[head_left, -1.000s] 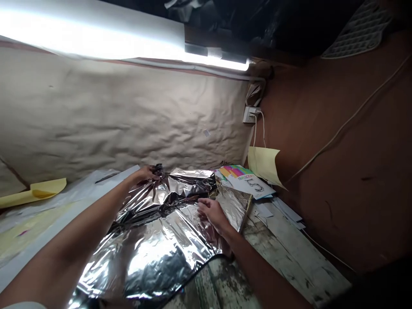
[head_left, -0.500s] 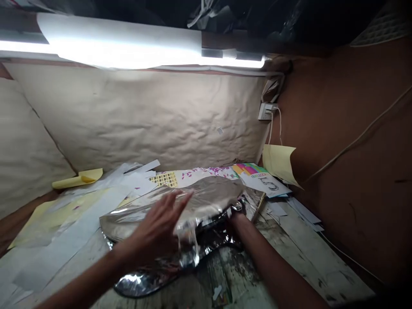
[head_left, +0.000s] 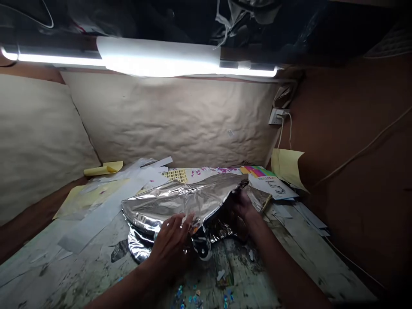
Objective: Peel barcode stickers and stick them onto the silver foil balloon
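Two hands, I see: left hand (head_left: 172, 236), fingers loosely spread, rests on silver foil (head_left: 193, 193) beneath it; right hand (head_left: 243, 205) grips the foil's raised edge. Likely light, slippery, easily creased; I'd hold edges.

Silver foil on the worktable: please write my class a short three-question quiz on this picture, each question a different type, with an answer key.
1. True or false: the right hand is at a raised edge of the silver foil.
2. Which digit is drawn on the white sheet beyond that hand?
A) 4
B) 5
C) 8
3. Fill in the colour: the curled paper below the wall socket is ____.

Key: 1. True. 2. B. 3. Yellow.
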### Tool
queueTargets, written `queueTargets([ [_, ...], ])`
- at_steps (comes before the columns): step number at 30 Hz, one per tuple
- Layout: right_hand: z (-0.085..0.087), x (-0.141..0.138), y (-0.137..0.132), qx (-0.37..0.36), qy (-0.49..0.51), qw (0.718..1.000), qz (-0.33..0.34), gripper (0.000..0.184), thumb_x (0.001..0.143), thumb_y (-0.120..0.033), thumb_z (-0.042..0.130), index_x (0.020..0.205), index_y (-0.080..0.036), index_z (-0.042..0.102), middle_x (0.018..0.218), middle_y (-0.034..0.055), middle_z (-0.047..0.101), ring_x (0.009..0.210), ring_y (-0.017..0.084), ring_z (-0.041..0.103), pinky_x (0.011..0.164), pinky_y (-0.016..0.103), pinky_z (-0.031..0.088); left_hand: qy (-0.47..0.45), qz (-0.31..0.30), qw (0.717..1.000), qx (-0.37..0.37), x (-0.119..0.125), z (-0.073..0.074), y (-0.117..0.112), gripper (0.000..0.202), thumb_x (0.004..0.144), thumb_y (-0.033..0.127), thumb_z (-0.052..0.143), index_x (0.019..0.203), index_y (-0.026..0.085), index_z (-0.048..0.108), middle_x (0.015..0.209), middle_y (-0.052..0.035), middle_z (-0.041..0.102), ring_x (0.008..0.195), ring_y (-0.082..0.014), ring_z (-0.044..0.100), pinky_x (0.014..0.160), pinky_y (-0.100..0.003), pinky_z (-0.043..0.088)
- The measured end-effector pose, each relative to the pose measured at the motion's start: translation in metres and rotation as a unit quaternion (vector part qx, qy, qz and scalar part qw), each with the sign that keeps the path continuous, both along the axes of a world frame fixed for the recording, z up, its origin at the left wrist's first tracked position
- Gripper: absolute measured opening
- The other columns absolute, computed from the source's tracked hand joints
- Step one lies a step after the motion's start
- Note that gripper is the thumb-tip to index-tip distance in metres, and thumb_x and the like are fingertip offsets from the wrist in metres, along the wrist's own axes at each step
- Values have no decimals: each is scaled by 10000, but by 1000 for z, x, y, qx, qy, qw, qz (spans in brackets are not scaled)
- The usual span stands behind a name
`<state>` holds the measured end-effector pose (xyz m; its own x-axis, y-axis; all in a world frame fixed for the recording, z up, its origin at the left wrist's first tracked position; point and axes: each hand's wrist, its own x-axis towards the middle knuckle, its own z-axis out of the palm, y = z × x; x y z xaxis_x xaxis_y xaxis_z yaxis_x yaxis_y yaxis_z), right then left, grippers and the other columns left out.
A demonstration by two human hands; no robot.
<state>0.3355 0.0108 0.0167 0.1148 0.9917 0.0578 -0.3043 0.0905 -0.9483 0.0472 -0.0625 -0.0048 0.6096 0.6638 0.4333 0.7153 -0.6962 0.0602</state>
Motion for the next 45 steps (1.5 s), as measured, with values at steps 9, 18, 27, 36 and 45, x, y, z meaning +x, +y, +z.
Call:
queueTargets([
  [9,38,-14,3,28,-6,998,62,335,905,-415,431,1039,-178,626,1118,92,685,1020,213,658,878,385,539,68,144,987,-33,-11,87,64,312,901,279,387,1035,189,653,841,-135,688,741,-285,633,633,-353,430],
  [18,-12,-4,-98,158,-543,816,123,591,760,-280,691,1330,-228,545,1414,116,488,1309,295,428,1103,478,323,73,72,994,-28,3,227,164,327,833,401,464,715,173,667,705,-70,653,595,-179,546,554,-279,310],
  [27,-29,8,-110,249,-725,632,109,348,860,-124,535,1189,-219,601,1224,106,616,1075,243,579,927,382,477,-11,74,997,-4,-8,284,157,323,753,401,516,650,120,636,545,-1,485,529,-115,428,560,-259,274],
  [36,-21,25,-101,287,-739,587,167,568,768,-94,563,1332,-148,519,1266,164,601,1093,274,596,906,379,512,-85,132,988,9,-56,310,138,303,797,306,602,642,46,603,519,40,394,577,-83,371,597,-243,250],
  [45,-6,62,-109,332,-702,619,119,462,944,-134,431,1347,-335,531,1283,81,627,1137,231,622,906,365,552,-177,212,959,-70,-159,278,110,351,830,327,661,612,76,548,489,66,375,537,-63,346,546,-225,236],
])
